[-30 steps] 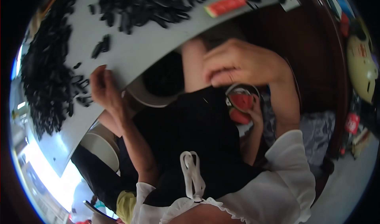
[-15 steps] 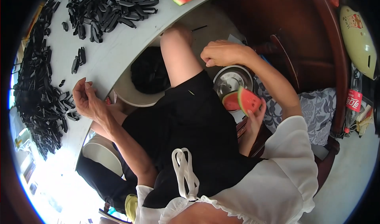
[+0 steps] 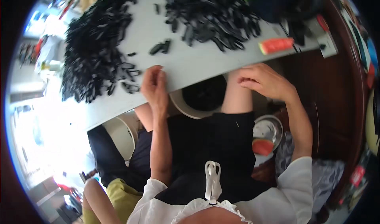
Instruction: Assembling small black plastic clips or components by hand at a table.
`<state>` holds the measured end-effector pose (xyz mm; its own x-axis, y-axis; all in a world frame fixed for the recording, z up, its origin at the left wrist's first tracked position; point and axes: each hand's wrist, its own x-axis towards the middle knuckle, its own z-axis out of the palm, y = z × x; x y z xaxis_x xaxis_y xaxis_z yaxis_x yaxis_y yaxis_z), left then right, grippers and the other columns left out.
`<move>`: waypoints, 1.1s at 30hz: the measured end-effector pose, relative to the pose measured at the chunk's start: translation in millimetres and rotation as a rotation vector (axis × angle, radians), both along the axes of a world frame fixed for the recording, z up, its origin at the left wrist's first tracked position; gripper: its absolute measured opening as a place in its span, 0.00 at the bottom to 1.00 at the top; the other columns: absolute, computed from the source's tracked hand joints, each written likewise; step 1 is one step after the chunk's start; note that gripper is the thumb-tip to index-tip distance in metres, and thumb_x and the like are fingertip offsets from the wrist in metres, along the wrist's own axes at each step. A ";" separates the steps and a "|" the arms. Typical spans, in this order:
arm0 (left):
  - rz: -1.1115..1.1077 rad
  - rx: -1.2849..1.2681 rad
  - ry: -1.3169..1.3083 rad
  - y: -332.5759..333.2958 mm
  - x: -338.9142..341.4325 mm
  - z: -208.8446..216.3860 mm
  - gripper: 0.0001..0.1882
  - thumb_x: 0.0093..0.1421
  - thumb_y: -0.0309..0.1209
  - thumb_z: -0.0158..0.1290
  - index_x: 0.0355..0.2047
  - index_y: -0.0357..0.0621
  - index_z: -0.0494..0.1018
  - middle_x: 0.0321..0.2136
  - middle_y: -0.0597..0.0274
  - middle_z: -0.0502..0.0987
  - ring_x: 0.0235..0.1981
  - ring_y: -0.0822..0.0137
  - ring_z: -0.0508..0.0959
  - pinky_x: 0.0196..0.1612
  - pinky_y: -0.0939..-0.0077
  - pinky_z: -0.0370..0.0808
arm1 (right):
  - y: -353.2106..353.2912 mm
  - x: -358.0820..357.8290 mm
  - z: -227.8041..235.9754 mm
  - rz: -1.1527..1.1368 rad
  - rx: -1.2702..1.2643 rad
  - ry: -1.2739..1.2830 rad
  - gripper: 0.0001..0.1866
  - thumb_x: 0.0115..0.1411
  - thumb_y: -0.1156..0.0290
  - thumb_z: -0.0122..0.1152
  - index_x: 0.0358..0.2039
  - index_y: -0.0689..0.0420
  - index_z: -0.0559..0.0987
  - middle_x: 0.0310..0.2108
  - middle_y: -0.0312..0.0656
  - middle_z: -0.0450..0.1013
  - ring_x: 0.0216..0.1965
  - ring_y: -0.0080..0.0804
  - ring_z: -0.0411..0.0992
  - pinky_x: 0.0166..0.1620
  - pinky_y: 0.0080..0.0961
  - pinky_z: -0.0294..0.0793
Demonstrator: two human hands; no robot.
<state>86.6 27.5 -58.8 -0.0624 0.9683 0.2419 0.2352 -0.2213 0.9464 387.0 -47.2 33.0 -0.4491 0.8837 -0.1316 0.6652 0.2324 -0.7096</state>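
My left hand (image 3: 155, 86) rests at the front edge of the white table (image 3: 186, 71), its fingers loosely bent with nothing visible in them. Close by on the tabletop lie small black plastic pieces (image 3: 160, 47). A large heap of similar black pieces (image 3: 95, 56) spreads to the left, and another heap (image 3: 209, 16) lies farther back. My right hand (image 3: 267, 81) hangs over my knee by the table edge, fingers slackly bent and seemingly holding nothing. On the table beyond it lies a long piece of watermelon (image 3: 276, 46).
Below the table stands a pale bucket (image 3: 178, 103) with dark contents. To my right, a watermelon slice (image 3: 263, 146) lies by a metal bowl (image 3: 277, 125). Another person's arm (image 3: 101, 204) and yellow-green clothing (image 3: 122, 194) are at lower left, near a whitish bin (image 3: 120, 137).
The view has swung toward the table, showing more of it. Another person's hand with a watermelon slice, earlier beside the bowl, is no longer seen. My right hand has come nearer the table edge.
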 end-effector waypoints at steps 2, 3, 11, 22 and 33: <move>0.007 -0.027 -0.064 -1.5 -12.8 13.5 0.05 0.58 0.21 0.51 0.36 0.38 0.73 0.25 0.70 0.72 0.26 0.80 0.68 0.30 0.86 0.66 | 12.4 -22.1 12.5 -0.059 0.058 0.080 0.05 0.54 0.77 0.56 0.31 0.65 0.74 0.27 0.44 0.71 0.27 0.33 0.70 0.32 0.26 0.69; -0.018 -0.060 -0.117 1.5 -11.3 17.8 0.06 0.58 0.21 0.51 0.36 0.38 0.72 0.25 0.70 0.72 0.25 0.80 0.68 0.29 0.85 0.66 | 16.8 -27.8 8.1 -0.093 0.094 0.122 0.05 0.54 0.77 0.56 0.31 0.65 0.74 0.27 0.43 0.71 0.27 0.32 0.70 0.32 0.26 0.69; 0.076 0.308 0.572 43.8 0.6 58.9 0.22 0.45 0.15 0.54 0.42 0.42 0.70 0.37 0.54 0.72 0.41 0.51 0.69 0.43 0.61 0.66 | 46.0 -28.2 10.6 -0.347 0.296 0.002 0.04 0.53 0.79 0.56 0.32 0.62 0.75 0.28 0.40 0.71 0.28 0.27 0.71 0.32 0.21 0.70; -0.107 0.273 0.630 65.6 -1.8 38.4 0.19 0.45 0.15 0.53 0.40 0.43 0.72 0.32 0.53 0.71 0.37 0.50 0.72 0.41 0.63 0.69 | -9.4 65.3 4.3 -0.890 0.416 0.201 0.05 0.53 0.82 0.57 0.32 0.63 0.76 0.25 0.34 0.71 0.25 0.17 0.68 0.28 0.14 0.68; -0.417 -0.398 -0.697 33.1 -7.4 67.5 0.20 0.58 0.19 0.49 0.52 0.39 0.68 0.34 0.64 0.73 0.34 0.73 0.72 0.39 0.81 0.71 | -25.4 56.4 -17.0 -1.002 0.312 0.386 0.05 0.57 0.80 0.54 0.34 0.60 0.77 0.24 0.31 0.71 0.23 0.15 0.66 0.25 0.12 0.65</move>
<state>79.1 60.6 8.7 0.3051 0.9492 -0.0766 -0.4463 0.2136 0.8690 443.4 -72.6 15.9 0.5213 0.8395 0.1535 0.3997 -0.0812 -0.9130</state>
